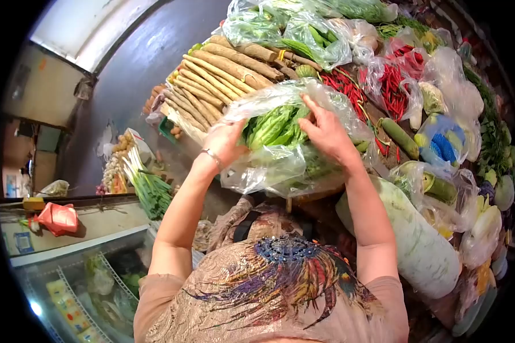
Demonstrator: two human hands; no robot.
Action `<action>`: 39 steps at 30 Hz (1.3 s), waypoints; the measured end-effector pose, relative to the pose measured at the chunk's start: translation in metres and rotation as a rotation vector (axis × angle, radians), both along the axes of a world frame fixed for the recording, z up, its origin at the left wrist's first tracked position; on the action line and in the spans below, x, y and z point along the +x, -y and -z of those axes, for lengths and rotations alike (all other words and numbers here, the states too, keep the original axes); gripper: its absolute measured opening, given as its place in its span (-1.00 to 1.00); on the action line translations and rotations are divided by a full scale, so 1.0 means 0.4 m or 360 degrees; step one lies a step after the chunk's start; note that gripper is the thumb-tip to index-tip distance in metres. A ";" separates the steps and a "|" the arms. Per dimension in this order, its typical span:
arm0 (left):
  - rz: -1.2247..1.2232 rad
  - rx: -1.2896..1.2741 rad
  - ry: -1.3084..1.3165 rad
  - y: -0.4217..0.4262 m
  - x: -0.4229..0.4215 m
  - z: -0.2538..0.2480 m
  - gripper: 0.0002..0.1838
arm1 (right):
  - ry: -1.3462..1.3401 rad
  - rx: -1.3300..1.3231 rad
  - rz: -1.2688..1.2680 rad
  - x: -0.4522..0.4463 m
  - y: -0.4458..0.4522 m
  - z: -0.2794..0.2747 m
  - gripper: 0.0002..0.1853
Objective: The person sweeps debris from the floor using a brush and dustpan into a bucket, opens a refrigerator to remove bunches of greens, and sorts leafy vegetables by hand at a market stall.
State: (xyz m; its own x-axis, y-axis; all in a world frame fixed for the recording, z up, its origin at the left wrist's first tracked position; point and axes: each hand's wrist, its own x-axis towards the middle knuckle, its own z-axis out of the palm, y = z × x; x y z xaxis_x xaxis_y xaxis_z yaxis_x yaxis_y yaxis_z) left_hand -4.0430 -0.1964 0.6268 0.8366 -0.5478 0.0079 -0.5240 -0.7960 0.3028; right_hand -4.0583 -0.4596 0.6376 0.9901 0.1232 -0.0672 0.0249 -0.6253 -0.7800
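A clear plastic bag [269, 171] with green leafy vegetables [274, 127] inside it is in front of me, its mouth spread wide. My left hand [226, 142] grips the left side of the bag, its fingertips partly covered by the film. On the opposite side, my right hand [328, 128] holds the bag's rim, with the thumb bent in toward the leaves and the index finger stretched along the plastic. Just beyond the bag lie long brown roots [229, 71], stacked side by side.
Red chillies [393, 91] and bagged greens [320, 37] crowd the far right. A large pale winter melon [406, 237] lies by my right arm. Leeks [149, 183] stand at left, above a glass-topped cooler [80, 286]. A red bag [59, 218] rests on a ledge.
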 end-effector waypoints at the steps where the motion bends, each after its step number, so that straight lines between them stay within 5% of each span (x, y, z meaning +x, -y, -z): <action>1: 0.0014 0.0095 -0.0091 0.028 0.010 -0.012 -0.15 | 0.0012 -0.0010 -0.0004 0.019 0.003 0.018 -0.37; 2: 0.0182 0.0027 -0.0023 0.030 0.010 0.009 -0.13 | 0.0074 0.0187 0.0129 0.038 0.005 0.033 -0.37; 3: 0.0166 0.0116 -0.0451 0.057 0.000 -0.050 -0.12 | 0.0120 0.0390 0.0261 0.049 0.007 0.042 -0.37; 5: 0.0260 -0.0045 -0.0390 0.068 -0.021 -0.043 -0.08 | 0.0128 0.0660 0.0299 0.077 0.018 0.043 -0.38; 10: 0.0163 -0.0040 -0.0456 0.077 -0.028 -0.002 -0.05 | 0.0160 0.0588 0.0239 0.179 0.054 0.089 -0.34; 12: 0.0175 -0.0023 -0.0477 0.077 -0.037 0.014 -0.05 | 0.0119 0.0472 0.0224 0.232 0.087 0.205 -0.34; 15: 0.0150 0.0082 -0.0374 0.080 -0.056 0.026 -0.05 | -0.0088 0.0436 0.0209 0.196 0.077 0.171 -0.35; 18: 0.0098 -0.0340 -0.0501 0.053 -0.046 0.046 -0.21 | -0.0095 0.0672 0.0142 0.131 0.069 0.057 -0.39; 23: 0.0068 -0.0648 -0.0460 0.040 0.001 -0.013 -0.40 | 0.0688 0.0034 0.0112 -0.019 0.033 -0.045 -0.48; 25: -0.0113 -0.1076 -0.0813 0.030 0.034 -0.014 -0.46 | 0.0848 -0.0109 0.0107 -0.080 0.016 -0.083 -0.51; 29: -0.0264 -0.1489 -0.1020 0.022 0.073 -0.085 -0.59 | 0.0256 0.0834 -0.0090 -0.187 -0.019 -0.104 -0.62; 34: -0.0490 -0.1791 -0.0846 0.042 0.053 -0.199 -0.69 | 0.0081 0.0206 -0.0405 -0.252 -0.021 0.023 -0.63; 39: -0.0781 -0.2168 -0.0939 0.059 -0.001 -0.176 -0.67 | -0.0181 0.0854 -0.0097 -0.273 0.003 0.046 -0.69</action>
